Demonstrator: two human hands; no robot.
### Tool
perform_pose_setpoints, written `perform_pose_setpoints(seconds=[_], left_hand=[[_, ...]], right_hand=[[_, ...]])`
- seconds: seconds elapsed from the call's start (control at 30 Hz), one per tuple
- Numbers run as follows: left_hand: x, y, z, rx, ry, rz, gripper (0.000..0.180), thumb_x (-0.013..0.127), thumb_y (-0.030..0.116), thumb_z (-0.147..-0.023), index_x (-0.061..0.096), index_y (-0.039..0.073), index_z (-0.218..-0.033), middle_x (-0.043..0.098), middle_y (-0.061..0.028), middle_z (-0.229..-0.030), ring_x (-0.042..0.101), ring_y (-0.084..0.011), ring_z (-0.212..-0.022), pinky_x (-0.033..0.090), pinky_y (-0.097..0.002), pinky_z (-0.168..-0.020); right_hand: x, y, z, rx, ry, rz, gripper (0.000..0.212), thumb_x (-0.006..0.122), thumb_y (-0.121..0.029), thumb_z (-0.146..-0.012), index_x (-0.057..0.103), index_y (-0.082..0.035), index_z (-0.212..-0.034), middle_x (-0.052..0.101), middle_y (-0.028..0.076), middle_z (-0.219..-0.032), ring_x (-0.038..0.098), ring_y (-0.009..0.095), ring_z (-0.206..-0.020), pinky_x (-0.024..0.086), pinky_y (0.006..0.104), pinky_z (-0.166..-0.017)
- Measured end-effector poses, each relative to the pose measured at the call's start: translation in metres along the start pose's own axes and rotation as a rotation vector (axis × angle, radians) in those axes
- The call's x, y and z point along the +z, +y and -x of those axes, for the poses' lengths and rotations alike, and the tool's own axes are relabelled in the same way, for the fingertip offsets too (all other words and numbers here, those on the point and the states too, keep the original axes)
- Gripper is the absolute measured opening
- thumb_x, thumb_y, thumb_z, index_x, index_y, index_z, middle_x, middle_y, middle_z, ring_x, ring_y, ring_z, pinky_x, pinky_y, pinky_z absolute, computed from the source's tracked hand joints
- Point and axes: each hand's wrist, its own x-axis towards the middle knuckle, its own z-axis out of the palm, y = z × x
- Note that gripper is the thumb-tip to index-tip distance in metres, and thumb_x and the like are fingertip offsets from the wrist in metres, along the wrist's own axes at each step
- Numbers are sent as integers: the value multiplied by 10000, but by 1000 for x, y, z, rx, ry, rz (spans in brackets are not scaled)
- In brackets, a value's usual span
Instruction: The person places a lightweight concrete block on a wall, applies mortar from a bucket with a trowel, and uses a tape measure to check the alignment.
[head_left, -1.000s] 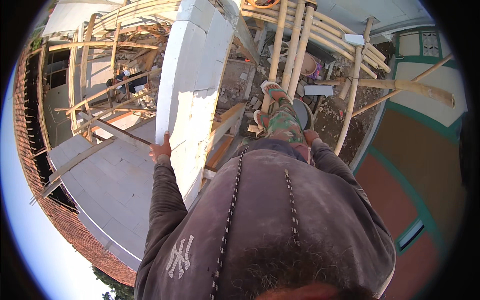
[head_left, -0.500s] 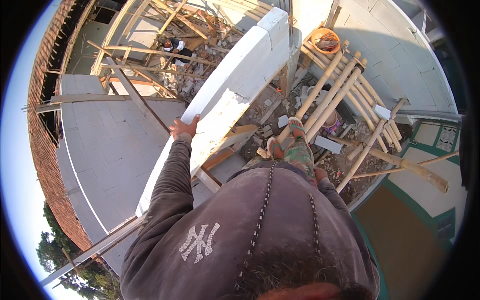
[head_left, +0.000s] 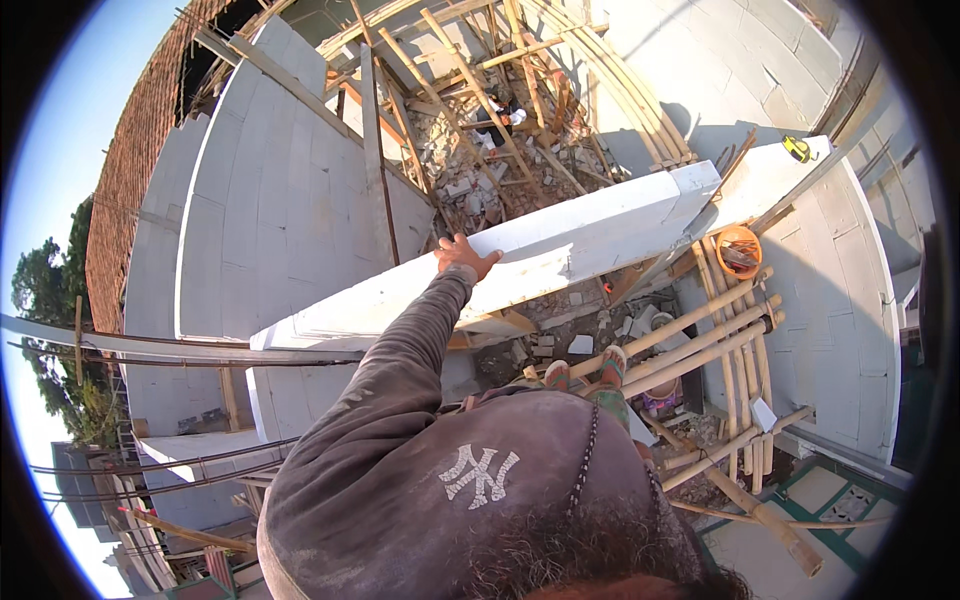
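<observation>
My left hand (head_left: 467, 258) rests palm down on the top edge of a pale block wall (head_left: 590, 222), fingers spread and the thumb over the near side. Nothing is held in it. The wall runs slantwise from the lower left to the upper right, with a raised block (head_left: 694, 182) at its far end. My right hand does not show, hidden beyond my body. Both feet, in sandals (head_left: 612, 366), stand on bamboo poles (head_left: 690, 345) on the near side of the wall.
An orange bucket (head_left: 739, 235) of tools sits on the bamboo at right. A yellow-and-black tool (head_left: 797, 149) lies on a ledge. Beyond the wall, another person (head_left: 497, 122) is low among rubble and bamboo props. Long rods (head_left: 200, 352) cross at left.
My view has swung left, so the wall now lies flatter across it. My left hand stays on the wall top, its fingers more spread. My right hand has gone out of sight.
</observation>
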Motion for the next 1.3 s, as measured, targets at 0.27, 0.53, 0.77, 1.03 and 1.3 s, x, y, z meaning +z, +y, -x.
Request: perform_pose_setpoints(seconds=[0.27, 0.53, 0.77, 1.03, 1.3], left_hand=[[-5, 4, 5, -14, -13, 49, 1084, 651, 771, -739, 349, 28, -1468, 298, -287, -1504, 335, -455, -1388, 430, -514, -1074], [-4, 8, 3, 11, 23, 52, 1102, 655, 781, -721, 348, 23, -1459, 325, -272, -1470, 361, -463, -1358, 488, -511, -1007], [1, 10, -1, 50, 39, 56, 1080, 680, 758, -714, 379, 4, -1426, 386, -264, -1389, 436, -444, -1283, 479, -513, -986], [3, 10, 1, 66, 132, 16, 999, 709, 730, -712, 443, 4, -1344, 413, -270, -1341, 479, -458, -1221, 506, -519, -935], [5, 8, 1, 66, 171, -18, 1020, 684, 749, -721, 445, -13, -1356, 438, -265, -1310, 496, -452, -1195, 465, -518, -972]], right_hand=[[22, 48, -61, -180, 122, 81, 308, 568, -130, -843, 721, -167, -1108, 706, 134, -1075, 654, 372, -1023, 518, 460, -895], [-5, 53, -48, -214, 169, 35, 249, 523, -171, -913, 695, -150, -1091, 686, 117, -1023, 677, 314, -899, 550, 463, -735], [-54, 10, 0, 99, -9, -423, 226, 461, -200, -980, 660, -142, -1071, 658, 89, -943, 668, 264, -791, 551, 452, -627], [-66, -24, 8, 385, -163, -947, 235, 480, -220, -1000, 666, -132, -1111, 676, 70, -939, 670, 241, -729, 549, 444, -560], [-41, -3, -12, -144, -6, -105, 213, 529, -117, -937, 713, -117, -1045, 658, 54, -788, 608, 203, -569, 492, 382, -472]])
